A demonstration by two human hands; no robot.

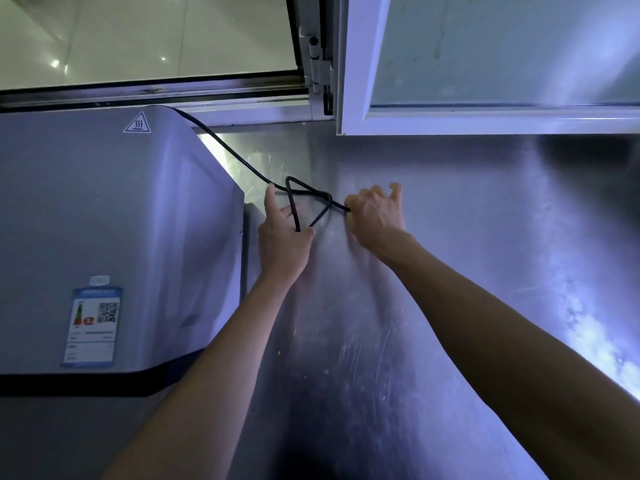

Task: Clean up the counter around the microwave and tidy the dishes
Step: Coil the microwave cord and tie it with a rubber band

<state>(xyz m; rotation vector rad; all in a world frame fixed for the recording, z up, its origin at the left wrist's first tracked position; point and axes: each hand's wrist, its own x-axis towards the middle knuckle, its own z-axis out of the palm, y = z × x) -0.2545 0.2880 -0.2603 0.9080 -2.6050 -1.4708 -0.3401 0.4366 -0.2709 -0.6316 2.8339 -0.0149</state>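
A grey microwave (104,237) stands at the left on the steel counter (450,271). Its black power cord (235,157) runs from the back of the microwave down to the counter and forms a loop between my hands. My left hand (282,240) holds the bottom of the loop in its curled fingers, with the index finger pointing up along the cord. My right hand (375,216) grips the cord's far end just right of the loop; that end is hidden inside the hand.
An open white-framed window (356,64) juts over the back of the counter, its sash above my right hand. A dark sill track (149,91) runs behind the microwave. Small crumbs lie on the counter near the front.
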